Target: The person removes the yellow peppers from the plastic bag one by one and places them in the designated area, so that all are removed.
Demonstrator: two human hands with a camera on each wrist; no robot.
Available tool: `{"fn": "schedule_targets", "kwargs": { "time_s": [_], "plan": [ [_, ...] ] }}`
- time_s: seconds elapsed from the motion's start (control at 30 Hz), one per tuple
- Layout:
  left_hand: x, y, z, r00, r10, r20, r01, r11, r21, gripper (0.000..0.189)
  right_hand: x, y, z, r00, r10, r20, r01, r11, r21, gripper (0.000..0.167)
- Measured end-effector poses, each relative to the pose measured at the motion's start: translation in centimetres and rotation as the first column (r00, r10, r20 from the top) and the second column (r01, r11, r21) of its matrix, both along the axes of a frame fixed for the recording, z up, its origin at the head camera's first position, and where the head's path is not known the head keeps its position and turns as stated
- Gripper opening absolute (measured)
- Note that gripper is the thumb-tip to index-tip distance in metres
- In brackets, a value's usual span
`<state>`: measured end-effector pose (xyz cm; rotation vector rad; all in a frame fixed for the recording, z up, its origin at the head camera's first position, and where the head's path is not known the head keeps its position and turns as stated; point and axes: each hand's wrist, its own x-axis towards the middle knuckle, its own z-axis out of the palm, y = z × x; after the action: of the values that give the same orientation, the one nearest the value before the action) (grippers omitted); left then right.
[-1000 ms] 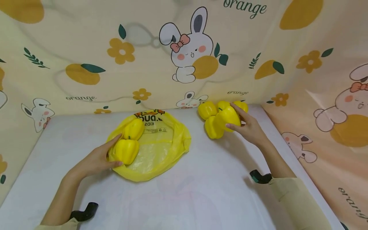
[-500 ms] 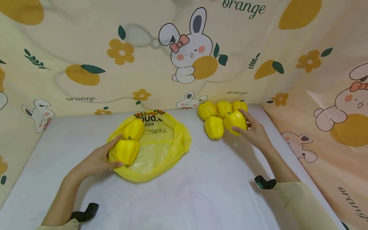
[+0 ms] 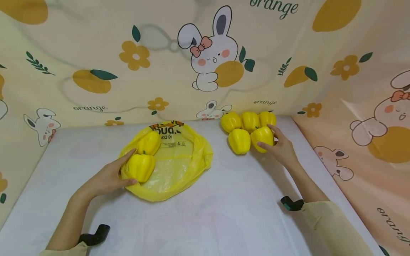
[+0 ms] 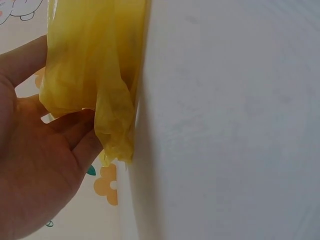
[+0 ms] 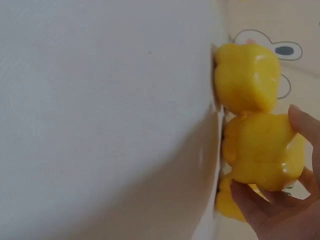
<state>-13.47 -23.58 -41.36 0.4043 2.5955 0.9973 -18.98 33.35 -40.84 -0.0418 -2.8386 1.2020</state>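
Note:
My right hand (image 3: 282, 149) grips a yellow bell pepper (image 3: 262, 138) between thumb and fingers; in the right wrist view this pepper (image 5: 267, 150) appears slightly above the table. To its left stands another yellow bell pepper (image 3: 239, 141), with several more behind in a row (image 3: 250, 121). My left hand (image 3: 110, 176) holds the left side of a yellow plastic bag (image 3: 173, 172), thumb in front and fingers behind. Two yellow bell peppers (image 3: 141, 168) lie inside the bag by that hand. The left wrist view shows the gathered bag (image 4: 90, 65) against the fingers; the peppers are hidden there.
The white tabletop (image 3: 198, 224) ends at a patterned cloth backdrop (image 3: 173, 78) at the back, and the cloth continues at the right side (image 3: 362, 142). The back pepper row stands close to the backdrop. Black devices (image 3: 96, 235) sit at both wrists.
My right hand has moved the bell pepper to the right and toward me, then lowered it beside the front pepper. My left hand and the bag have stayed in place.

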Motion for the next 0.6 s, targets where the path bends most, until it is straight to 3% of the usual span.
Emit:
{"fn": "schedule_targets", "kwargs": {
  "time_s": [0.3,0.6],
  "plan": [
    [-0.2,-0.1,-0.3,1.000,0.014,0.019,-0.014,1.000,-0.005,0.107,-0.5,-0.5,-1.0,0.999,-0.033,0.020,0.033,0.999,0.008,0.094],
    [-0.1,-0.3,-0.4,1.000,0.010,0.005,-0.010,1.000,-0.012,0.106,-0.6,-0.9,-1.5,0.998,0.021,0.067,-0.022,0.999,0.025,0.098]
  ]
}}
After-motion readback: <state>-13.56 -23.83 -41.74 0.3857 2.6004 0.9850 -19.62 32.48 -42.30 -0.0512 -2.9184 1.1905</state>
